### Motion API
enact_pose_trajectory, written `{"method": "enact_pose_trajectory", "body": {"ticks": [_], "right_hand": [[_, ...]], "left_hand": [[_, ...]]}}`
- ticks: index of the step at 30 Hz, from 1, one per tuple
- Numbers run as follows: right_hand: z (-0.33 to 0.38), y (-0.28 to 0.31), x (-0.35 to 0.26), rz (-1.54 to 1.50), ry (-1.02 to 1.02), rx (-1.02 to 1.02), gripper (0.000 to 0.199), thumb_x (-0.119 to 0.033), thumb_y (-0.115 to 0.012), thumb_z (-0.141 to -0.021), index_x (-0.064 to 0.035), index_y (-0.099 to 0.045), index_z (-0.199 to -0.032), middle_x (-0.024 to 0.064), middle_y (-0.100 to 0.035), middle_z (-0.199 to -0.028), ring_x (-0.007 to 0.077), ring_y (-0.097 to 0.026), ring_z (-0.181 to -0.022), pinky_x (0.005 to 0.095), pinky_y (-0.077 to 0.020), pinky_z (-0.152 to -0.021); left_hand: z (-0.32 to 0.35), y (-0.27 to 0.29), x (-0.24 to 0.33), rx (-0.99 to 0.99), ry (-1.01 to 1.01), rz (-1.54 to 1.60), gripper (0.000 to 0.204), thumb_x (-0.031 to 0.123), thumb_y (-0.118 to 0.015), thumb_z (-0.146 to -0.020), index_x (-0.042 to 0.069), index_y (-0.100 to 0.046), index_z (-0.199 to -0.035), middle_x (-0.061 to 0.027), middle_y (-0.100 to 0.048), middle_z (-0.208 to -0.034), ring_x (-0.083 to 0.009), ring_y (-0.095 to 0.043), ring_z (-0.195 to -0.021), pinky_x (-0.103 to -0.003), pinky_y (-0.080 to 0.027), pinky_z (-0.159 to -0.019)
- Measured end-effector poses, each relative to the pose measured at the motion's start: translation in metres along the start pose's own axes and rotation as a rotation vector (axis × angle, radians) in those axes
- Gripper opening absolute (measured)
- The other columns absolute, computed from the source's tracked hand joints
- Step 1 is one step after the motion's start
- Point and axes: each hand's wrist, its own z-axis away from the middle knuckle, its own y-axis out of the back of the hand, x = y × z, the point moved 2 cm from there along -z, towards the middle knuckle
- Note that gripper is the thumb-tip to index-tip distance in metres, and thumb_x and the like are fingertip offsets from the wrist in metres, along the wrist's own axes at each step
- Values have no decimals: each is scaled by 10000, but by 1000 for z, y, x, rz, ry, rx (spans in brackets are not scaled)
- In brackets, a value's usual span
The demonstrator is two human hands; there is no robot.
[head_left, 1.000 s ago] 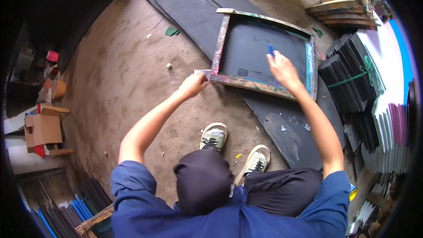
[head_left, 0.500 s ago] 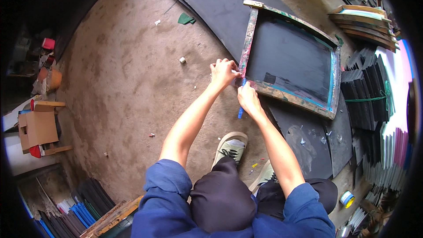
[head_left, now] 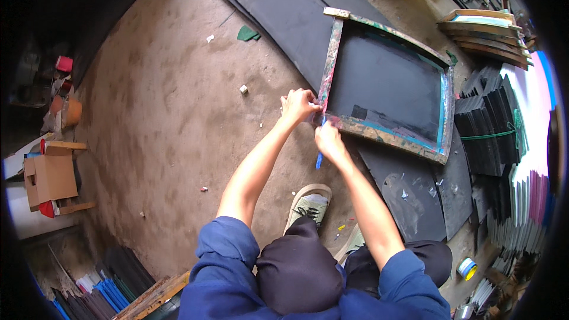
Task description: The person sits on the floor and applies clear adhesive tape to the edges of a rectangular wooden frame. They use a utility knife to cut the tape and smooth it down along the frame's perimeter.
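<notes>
A wooden screen-printing frame [head_left: 385, 133] with paint-stained bars rests tilted at the right of centre. Its dark mesh [head_left: 385, 77] is bordered partly with light-blue tape. At the frame's near left corner, my left hand [head_left: 298, 106] is closed with thumb and fingertips against the bar; its fingertips are partly hidden. My right hand [head_left: 331, 141] grips a slim blue-handled tool [head_left: 319, 160], whose handle sticks out below the fist. The tool's upper end meets the same corner, too small to make out.
Black sheets [head_left: 261, 6] lie under and beyond the frame. Bundled dark panels [head_left: 483, 130] and stacked wooden frames [head_left: 486, 38] line the right side. A cardboard box [head_left: 53, 175] stands at left. A small tin [head_left: 467, 269] is by my right knee; green scraps [head_left: 248, 34] lie on the floor.
My right hand, with the blue-handled tool, has drawn slightly down toward me along the corner. My left hand stays at the corner, and the whole view has shifted slightly.
</notes>
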Motion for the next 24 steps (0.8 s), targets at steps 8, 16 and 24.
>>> {"method": "enact_pose_trajectory", "body": {"ticks": [8,16,24], "right_hand": [[45,14,-9,29,-7,51,370,-248,-444,-840,61,-439,-1043,299,-583,-850,441,-573,-839,516,-453,-748],[-13,40,24,264,202,248,482,-309,-608,-796,67,-409,-1024,240,-589,-855,394,-521,-940,448,-432,-799],[-19,33,35,323,197,252,447,-271,-601,-804,50,-405,-1045,238,-591,-892,383,-521,-952,450,-425,-813]], "left_hand": [[5,-6,-24,190,-111,-30,405,457,-649,-693,90,-569,-845,-75,-547,-939,-266,-516,-914,-439,-378,-791],[22,1,-42,174,-417,-32,347,345,-541,-817,10,-556,-730,-164,-569,-756,-325,-548,-773,-413,-428,-705],[46,86,-2,114,-454,-102,282,259,-529,-825,-10,-600,-778,-194,-585,-761,-335,-580,-757,-386,-456,-657]]}}
